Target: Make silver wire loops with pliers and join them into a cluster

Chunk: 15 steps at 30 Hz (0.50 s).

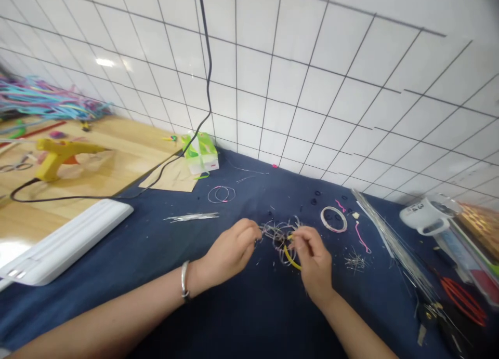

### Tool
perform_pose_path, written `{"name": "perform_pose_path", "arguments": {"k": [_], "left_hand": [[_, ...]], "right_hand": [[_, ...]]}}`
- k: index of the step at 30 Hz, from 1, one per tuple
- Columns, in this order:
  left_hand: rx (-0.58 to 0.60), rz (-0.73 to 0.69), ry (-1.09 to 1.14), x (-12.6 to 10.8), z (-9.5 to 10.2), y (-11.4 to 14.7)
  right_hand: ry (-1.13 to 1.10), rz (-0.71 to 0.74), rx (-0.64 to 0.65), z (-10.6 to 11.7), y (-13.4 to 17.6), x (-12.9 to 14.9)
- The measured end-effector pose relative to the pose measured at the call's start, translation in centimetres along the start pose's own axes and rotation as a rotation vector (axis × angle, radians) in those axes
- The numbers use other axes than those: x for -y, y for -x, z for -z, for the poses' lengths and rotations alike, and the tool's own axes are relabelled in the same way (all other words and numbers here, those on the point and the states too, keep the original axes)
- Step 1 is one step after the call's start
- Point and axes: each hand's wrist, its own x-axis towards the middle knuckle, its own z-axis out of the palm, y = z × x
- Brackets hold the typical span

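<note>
My left hand [234,250], a silver bangle [184,278] at its wrist, is closed in a pinch at the left end of a tangle of thin wire loops [278,234]. On the other side, my right hand [315,263] pinches the wire work near a short yellow piece. A curved yellow strip [290,257] hangs below the loops, its right end running behind my right fingers. What exactly lies between the fingertips is too small to make out. Right of my hands are a coil of pale wire [333,219] and a heap of short wire clippings [355,261].
Straight wires [193,217] and a thin ring [221,194] lie to the left. Further off are a yellow glue gun [58,154], a white power strip [78,239] and a tissue pack [200,154]. Long wires [393,239], a white mug [424,216] and pliers [432,317] stand right.
</note>
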Motion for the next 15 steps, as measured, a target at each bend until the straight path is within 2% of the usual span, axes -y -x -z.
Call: {"name": "perform_pose_path", "arguments": {"k": [2,4,6,8,10,12,15], "left_hand": [[-0.14,0.094,0.04,0.5,0.5,-0.4],[-0.248,0.246,0.203,1.0,0.9,-0.9],[-0.285,0.357,0.447,1.6,1.0,-1.3],[-0.288,0.409,0.663,2.0,1.0,-1.6],[-0.292,0.45,0.784,2.4,1.0,-1.7],[-0.289,0.492,0.838,2.7,1.1,-1.8],[-0.311,0.503,0.847,3.0,1.3,-1.8]], "right_hand": [[-0.067,-0.121,-0.109,0.1,-0.2,-0.6],[-0.149,-0.191,-0.122,0.3,-0.5,-1.1],[-0.216,-0.229,0.01,0.3,-0.7,-1.3],[-0.222,-0.247,0.282,0.2,-0.7,-1.1],[-0.123,-0.205,0.529,0.1,-0.6,-0.8],[0.032,-0.109,0.627,0.0,-0.4,-0.5],[0.272,0.037,0.639,0.2,-0.3,-0.5]]}}
